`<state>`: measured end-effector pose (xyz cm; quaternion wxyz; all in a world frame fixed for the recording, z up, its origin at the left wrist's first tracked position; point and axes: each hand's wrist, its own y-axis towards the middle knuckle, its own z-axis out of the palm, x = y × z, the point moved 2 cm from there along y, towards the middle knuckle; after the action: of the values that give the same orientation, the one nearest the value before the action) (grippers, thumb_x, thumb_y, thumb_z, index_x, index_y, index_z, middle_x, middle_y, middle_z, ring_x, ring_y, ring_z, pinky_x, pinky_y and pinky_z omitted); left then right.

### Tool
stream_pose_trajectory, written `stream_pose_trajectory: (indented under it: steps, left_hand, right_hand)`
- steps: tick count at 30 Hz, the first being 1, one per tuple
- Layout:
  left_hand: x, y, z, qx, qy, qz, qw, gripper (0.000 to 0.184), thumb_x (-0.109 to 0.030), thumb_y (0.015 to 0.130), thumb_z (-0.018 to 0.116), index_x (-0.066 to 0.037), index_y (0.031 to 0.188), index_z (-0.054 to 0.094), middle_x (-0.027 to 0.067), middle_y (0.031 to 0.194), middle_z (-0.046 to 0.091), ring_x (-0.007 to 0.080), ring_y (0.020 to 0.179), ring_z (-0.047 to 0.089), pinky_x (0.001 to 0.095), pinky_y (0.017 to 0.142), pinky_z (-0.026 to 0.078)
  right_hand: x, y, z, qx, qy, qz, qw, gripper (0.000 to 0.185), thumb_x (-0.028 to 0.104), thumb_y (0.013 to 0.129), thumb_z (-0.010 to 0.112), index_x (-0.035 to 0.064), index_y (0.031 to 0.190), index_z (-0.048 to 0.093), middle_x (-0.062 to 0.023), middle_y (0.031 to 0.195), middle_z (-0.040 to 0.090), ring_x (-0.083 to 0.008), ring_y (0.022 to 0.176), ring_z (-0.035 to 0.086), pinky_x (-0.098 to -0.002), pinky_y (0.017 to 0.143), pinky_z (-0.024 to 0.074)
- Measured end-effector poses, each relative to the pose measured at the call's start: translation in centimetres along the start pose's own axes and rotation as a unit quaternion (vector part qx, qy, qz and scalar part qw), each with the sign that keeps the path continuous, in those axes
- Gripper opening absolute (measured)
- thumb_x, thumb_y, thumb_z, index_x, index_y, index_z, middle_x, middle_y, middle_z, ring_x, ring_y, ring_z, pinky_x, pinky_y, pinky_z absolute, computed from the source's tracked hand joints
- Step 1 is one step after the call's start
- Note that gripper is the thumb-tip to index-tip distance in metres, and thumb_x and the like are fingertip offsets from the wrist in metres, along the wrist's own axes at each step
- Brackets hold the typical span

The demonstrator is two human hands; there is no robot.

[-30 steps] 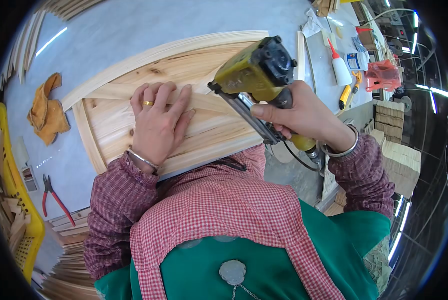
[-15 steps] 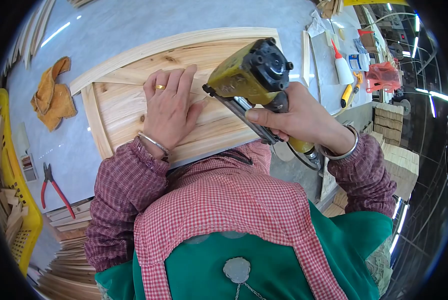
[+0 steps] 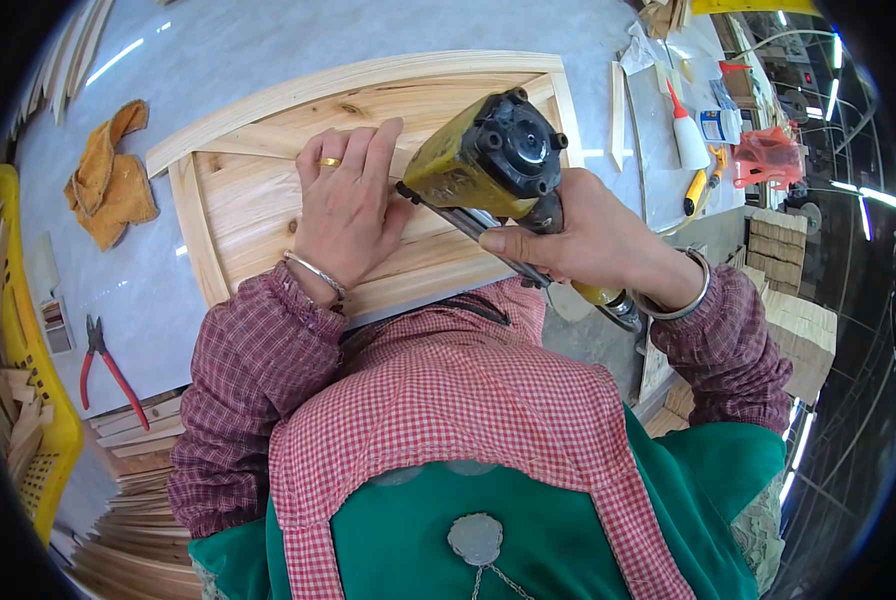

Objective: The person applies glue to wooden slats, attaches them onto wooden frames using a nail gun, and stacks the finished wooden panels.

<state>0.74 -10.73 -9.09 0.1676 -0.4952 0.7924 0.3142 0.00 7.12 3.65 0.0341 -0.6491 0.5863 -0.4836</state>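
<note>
Ok, R hand (image 3: 608,235) grips nailer (image 3: 473,160); tub (image 3: 733,126) lbl (image 3: 711,126) unreadable

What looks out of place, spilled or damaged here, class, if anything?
The red-handled pliers look out of place: they lie open at the near edge of the table, one handle poking past it, so they could get knocked off. No spill stands out, and the wooden panel under the left hand shows no obvious damage.

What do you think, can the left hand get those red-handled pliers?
Probably yes: the left hand rests on the wooden panel, holding no tool, and nothing covers the red-handled pliers.
</note>
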Motion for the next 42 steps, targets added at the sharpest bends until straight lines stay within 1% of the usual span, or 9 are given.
stream_pose_trajectory:
  steps: [5, 12, 17, 21, 30, 31, 33, 38, 42]
  left_hand:
    - [0.5, -0.2, 0.3, -0.014, 0.004, 0.001, 1.000, 0.071, -0.022, 0.069, 0.071, -0.002, 0.129, 0.041, 0.0114, 0.111, 0.050, 0.0283, 0.107, 0.045, 0.0441, 0.099, 0.026]
    - [0.4, 0.0, 0.5, 0.002, 0.022, 0.011, 1.000, 0.065, -0.025, 0.072, 0.070, -0.004, 0.127, 0.045, 0.0114, 0.110, 0.051, 0.0279, 0.104, 0.045, 0.0431, 0.097, 0.028]
    - [0.0, 0.2, 0.3, 0.012, 0.047, 0.005, 0.999, 0.064, -0.027, 0.072, 0.071, -0.005, 0.126, 0.046, 0.0103, 0.110, 0.052, 0.0276, 0.104, 0.046, 0.0416, 0.096, 0.029]
    - [-0.1, 0.2, 0.4, 0.014, 0.059, 0.002, 0.998, 0.064, -0.027, 0.072, 0.071, -0.005, 0.126, 0.046, 0.0095, 0.111, 0.052, 0.0274, 0.104, 0.046, 0.0418, 0.096, 0.029]
    - [0.6, 0.0, 0.0, 0.023, 0.073, -0.025, 0.997, 0.065, -0.030, 0.072, 0.072, -0.005, 0.126, 0.046, 0.0114, 0.114, 0.052, 0.0284, 0.104, 0.048, 0.0421, 0.098, 0.028]
    - [1.0, -0.1, -0.7, 0.001, 0.036, -0.027, 0.999, 0.066, -0.031, 0.072, 0.072, -0.004, 0.126, 0.046, 0.0116, 0.113, 0.052, 0.0285, 0.104, 0.048, 0.0420, 0.098, 0.029]
    - [2.4, -0.5, -2.4, -0.043, -0.042, -0.025, 0.998, 0.069, -0.035, 0.072, 0.072, -0.004, 0.127, 0.046, 0.0122, 0.112, 0.052, 0.0287, 0.104, 0.048, 0.0418, 0.098, 0.029]
    - [10.2, -1.1, -8.0, -0.134, 0.159, 0.003, 0.978, 0.068, -0.039, 0.071, 0.073, -0.004, 0.124, 0.049, 0.0113, 0.110, 0.053, 0.0292, 0.104, 0.048, 0.0413, 0.099, 0.030]
    - [12.2, -1.5, -8.3, -0.076, 0.168, -0.015, 0.983, 0.059, -0.040, 0.071, 0.072, -0.006, 0.116, 0.056, 0.0087, 0.104, 0.054, 0.0279, 0.101, 0.049, 0.0404, 0.097, 0.031]
  right_hand:
    - [-0.6, -1.3, -0.6, -0.009, 0.018, 0.028, 0.999, 0.033, 0.024, 0.081, 0.073, -0.0003, 0.099, 0.060, 0.0007, 0.058, 0.053, -0.0058, 0.045, 0.047, -0.0216, 0.042, 0.0375]
    - [-6.6, -7.4, -3.5, -0.146, 0.144, 0.152, 0.967, 0.029, 0.021, 0.085, 0.069, -0.0002, 0.101, 0.057, 0.0021, 0.057, 0.051, -0.0048, 0.043, 0.045, -0.0188, 0.041, 0.0362]
    - [-10.5, -10.4, -3.4, -0.182, 0.178, 0.198, 0.947, 0.029, 0.024, 0.086, 0.068, -0.0002, 0.097, 0.056, 0.0023, 0.056, 0.050, -0.0051, 0.042, 0.045, -0.0193, 0.041, 0.0363]
    - [-12.0, -11.2, -2.8, -0.183, 0.219, 0.194, 0.939, 0.030, 0.026, 0.086, 0.068, 0.0000, 0.094, 0.056, 0.0019, 0.056, 0.050, -0.0053, 0.043, 0.046, -0.0200, 0.041, 0.0363]
    - [-11.8, -10.4, -2.8, -0.153, 0.173, 0.208, 0.951, 0.027, 0.021, 0.085, 0.068, -0.0004, 0.095, 0.055, 0.0019, 0.055, 0.049, -0.0060, 0.041, 0.045, -0.0213, 0.040, 0.0355]
    - [-11.2, -10.1, -2.9, -0.156, 0.141, 0.210, 0.955, 0.026, 0.020, 0.085, 0.067, -0.0007, 0.096, 0.055, 0.0016, 0.055, 0.049, -0.0062, 0.040, 0.045, -0.0216, 0.040, 0.0358]
    - [-9.6, -9.9, -2.9, -0.185, 0.199, 0.171, 0.947, 0.026, 0.021, 0.086, 0.066, -0.0010, 0.096, 0.056, 0.0009, 0.054, 0.050, -0.0065, 0.040, 0.045, -0.0219, 0.039, 0.0367]
    - [-5.6, -7.1, -3.3, -0.165, 0.167, 0.119, 0.965, 0.025, 0.020, 0.086, 0.065, -0.0015, 0.096, 0.057, 0.0000, 0.055, 0.051, -0.0067, 0.040, 0.045, -0.0221, 0.039, 0.0372]
    - [0.3, -2.9, -2.7, -0.124, 0.105, 0.061, 0.985, 0.026, 0.020, 0.086, 0.066, -0.0018, 0.096, 0.057, -0.0001, 0.055, 0.051, -0.0069, 0.040, 0.045, -0.0216, 0.039, 0.0368]
